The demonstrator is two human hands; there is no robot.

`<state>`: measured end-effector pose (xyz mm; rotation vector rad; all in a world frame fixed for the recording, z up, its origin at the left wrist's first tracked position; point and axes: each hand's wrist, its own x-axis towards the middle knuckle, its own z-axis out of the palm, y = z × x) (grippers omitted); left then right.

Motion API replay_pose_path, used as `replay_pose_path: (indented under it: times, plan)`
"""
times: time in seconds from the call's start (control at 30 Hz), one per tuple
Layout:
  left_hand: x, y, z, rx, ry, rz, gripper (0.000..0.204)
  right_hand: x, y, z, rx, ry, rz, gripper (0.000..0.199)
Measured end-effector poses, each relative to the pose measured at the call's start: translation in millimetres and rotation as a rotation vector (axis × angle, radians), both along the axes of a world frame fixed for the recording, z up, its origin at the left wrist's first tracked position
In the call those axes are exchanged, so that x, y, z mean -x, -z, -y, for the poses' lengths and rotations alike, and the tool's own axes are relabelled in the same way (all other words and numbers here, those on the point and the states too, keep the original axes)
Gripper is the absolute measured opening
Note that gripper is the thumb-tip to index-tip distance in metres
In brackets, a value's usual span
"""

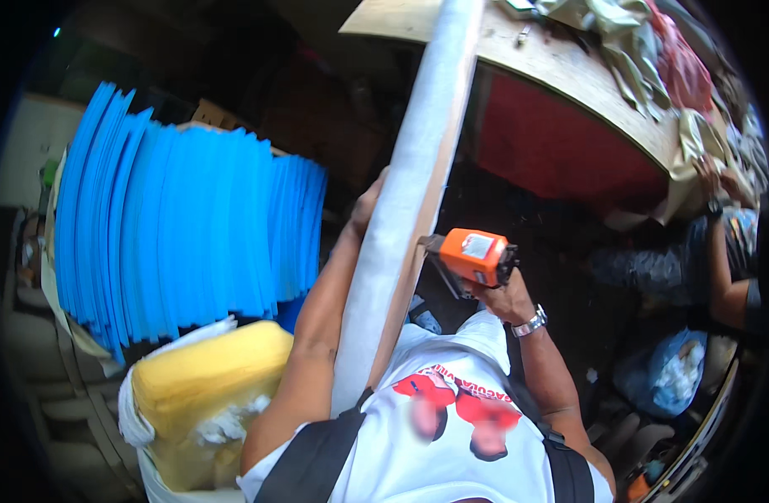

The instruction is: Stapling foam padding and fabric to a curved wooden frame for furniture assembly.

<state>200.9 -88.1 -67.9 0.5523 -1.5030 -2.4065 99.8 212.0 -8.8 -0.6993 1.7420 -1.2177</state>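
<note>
White T-shirt lies nearest. Right hand grips orange staple gun; left hand braces grey-covered beam, fingers hidden. Fastening seems unfinished.

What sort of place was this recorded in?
Probably an upholstery workshop: an orange staple gun in the right hand, a long wooden piece faced with pale grey material, and a yellow foam-like block.

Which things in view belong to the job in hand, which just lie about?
In use:
- orange power tool, in the right hand
- long grey-covered board, left hand at its side

Seemingly lying about:
- blue sheets
- yellow block
- blue bag
</note>
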Motion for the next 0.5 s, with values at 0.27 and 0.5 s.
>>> replay_pose_path:
  times: [0.27,0.5]
  plan:
    - [18.2,-114.1,-59.7,0.789,0.098,0.352,0.100,65.6,-5.8,-19.2,-0.116,0.282,-0.261,0.045]
    - [49.0,-133.2,-85.5,0.965,0.064,0.628,0.112,286.4,-4.6,7.6,-0.163,0.189,-1.065,0.070]
